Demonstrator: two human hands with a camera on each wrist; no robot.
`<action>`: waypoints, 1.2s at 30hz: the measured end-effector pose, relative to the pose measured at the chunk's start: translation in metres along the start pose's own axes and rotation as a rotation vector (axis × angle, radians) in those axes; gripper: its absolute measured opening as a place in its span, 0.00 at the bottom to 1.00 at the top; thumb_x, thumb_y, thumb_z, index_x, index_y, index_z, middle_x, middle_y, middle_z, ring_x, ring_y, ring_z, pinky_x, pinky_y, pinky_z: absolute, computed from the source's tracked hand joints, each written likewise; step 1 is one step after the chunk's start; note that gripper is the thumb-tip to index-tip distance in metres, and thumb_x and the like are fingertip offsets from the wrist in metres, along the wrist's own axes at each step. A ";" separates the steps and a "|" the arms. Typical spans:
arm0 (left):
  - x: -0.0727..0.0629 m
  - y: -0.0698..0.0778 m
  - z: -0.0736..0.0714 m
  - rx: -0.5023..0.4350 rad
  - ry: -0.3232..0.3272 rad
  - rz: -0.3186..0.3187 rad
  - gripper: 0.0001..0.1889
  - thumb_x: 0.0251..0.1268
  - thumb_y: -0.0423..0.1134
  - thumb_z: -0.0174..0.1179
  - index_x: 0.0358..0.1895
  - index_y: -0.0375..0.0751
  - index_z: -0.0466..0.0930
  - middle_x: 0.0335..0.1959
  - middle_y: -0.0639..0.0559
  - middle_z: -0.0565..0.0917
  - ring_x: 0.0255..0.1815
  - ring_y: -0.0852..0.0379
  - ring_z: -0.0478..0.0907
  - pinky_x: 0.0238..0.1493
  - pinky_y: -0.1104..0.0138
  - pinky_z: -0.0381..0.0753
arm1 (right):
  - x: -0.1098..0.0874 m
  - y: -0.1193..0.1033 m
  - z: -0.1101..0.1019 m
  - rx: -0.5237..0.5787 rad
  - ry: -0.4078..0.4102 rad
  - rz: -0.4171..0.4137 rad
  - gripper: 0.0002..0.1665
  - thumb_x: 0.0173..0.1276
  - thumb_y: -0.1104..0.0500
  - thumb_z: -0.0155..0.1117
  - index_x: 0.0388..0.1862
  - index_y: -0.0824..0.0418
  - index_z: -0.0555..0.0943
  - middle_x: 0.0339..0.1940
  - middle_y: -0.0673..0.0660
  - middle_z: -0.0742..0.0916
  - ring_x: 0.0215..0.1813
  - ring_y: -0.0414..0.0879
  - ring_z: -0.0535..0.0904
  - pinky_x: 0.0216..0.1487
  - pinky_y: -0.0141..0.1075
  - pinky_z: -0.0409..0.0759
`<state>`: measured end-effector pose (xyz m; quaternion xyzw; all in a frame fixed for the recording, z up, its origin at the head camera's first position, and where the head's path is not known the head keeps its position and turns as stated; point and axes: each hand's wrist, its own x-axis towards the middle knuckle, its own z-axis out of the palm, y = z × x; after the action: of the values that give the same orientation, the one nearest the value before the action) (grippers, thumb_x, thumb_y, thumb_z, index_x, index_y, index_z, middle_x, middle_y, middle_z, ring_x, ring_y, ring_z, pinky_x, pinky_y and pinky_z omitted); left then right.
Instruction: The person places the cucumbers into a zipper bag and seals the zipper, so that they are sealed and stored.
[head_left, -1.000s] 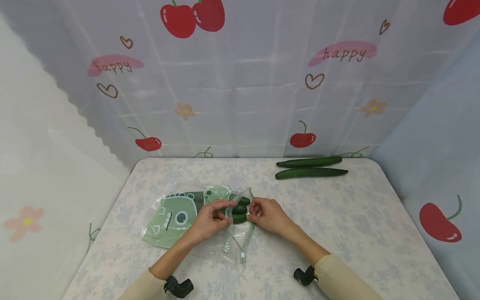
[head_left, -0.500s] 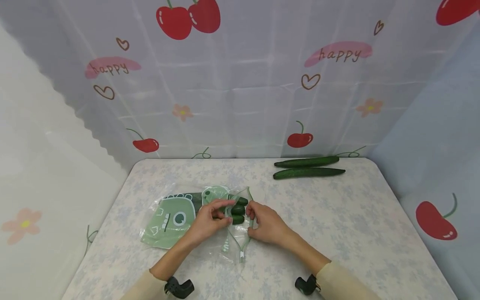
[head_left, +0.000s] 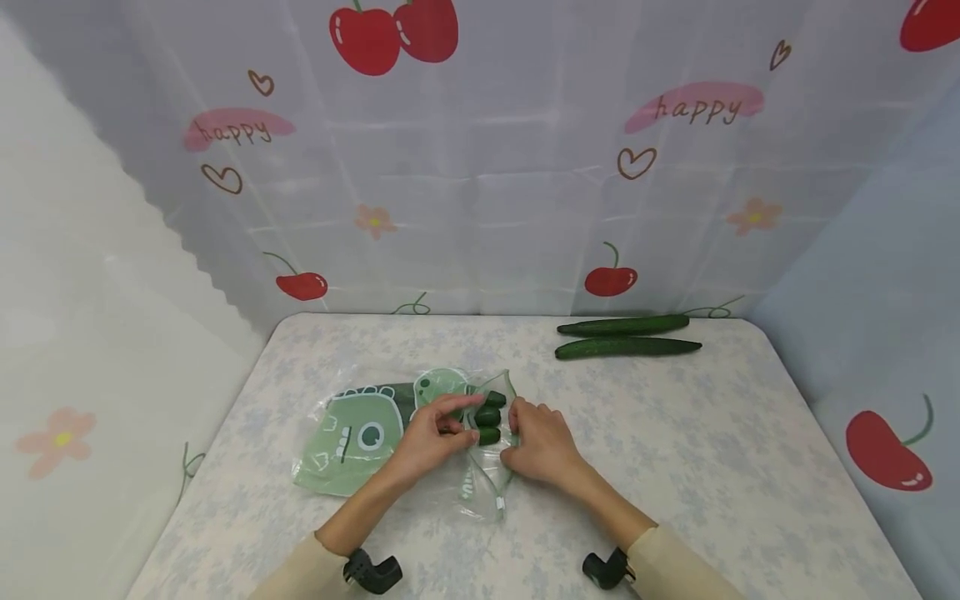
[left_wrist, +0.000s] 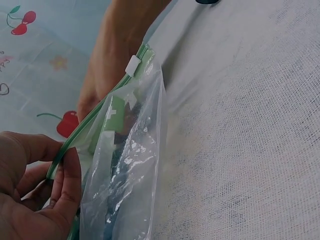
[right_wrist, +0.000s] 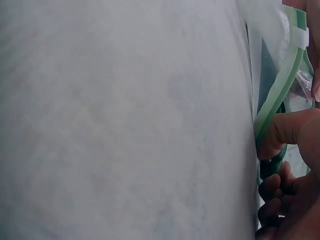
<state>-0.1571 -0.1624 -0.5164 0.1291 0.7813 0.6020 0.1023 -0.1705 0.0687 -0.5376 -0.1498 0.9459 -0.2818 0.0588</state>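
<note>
On the left part of the tabletop lies a clear zip bag printed with a green cartoon dinosaur, flat on its side with its mouth turned toward the middle; inside it, dark green cucumbers lie side by side, their blunt ends showing at the open mouth. The left hand sits over the near side of the mouth, its thumb and fingers curled and pinching the green zip strip; the left wrist view shows the strip running between thumb and fingers, with the thin plastic hanging crumpled below it and the white slider further along the strip. Just to the right, the right hand meets the same mouth from the other side, close beside the left but not touching it; its fingers are curled on the bag's edge, and in the right wrist view the thumb presses against the green strip while the other fingers fold beneath. A loose tail of the bag's mouth trails toward the near edge between the two wrists; both sleeves are pale cream. Well apart, at the far right of the tabletop near the cherry-printed curtain, two loose cucumbers lie parallel, just beside each other.
</note>
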 end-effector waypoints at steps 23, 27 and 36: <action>0.003 0.004 0.016 0.013 0.018 -0.026 0.32 0.65 0.30 0.74 0.74 0.44 0.80 0.74 0.43 0.77 0.37 0.66 0.86 0.36 0.75 0.80 | -0.001 0.126 -0.086 0.221 0.150 -0.015 0.08 0.76 0.60 0.69 0.50 0.60 0.83 0.46 0.58 0.87 0.50 0.52 0.81 0.56 0.46 0.78; 0.003 0.004 0.016 0.011 0.012 -0.029 0.32 0.65 0.30 0.73 0.74 0.44 0.80 0.73 0.42 0.77 0.36 0.67 0.85 0.35 0.75 0.79 | -0.003 0.170 -0.118 0.191 0.213 0.034 0.13 0.80 0.58 0.63 0.56 0.65 0.81 0.55 0.65 0.85 0.59 0.61 0.80 0.61 0.54 0.77; 0.004 0.006 0.019 0.000 0.005 -0.030 0.32 0.65 0.28 0.73 0.74 0.43 0.80 0.74 0.42 0.77 0.37 0.67 0.84 0.35 0.76 0.79 | 0.005 0.234 -0.164 0.055 0.408 0.057 0.22 0.75 0.63 0.63 0.64 0.73 0.77 0.62 0.78 0.78 0.61 0.74 0.70 0.65 0.67 0.61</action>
<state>-0.1544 -0.1427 -0.5154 0.1157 0.7833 0.6008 0.1096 -0.2660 0.3380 -0.5303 -0.0613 0.9339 -0.3304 -0.1217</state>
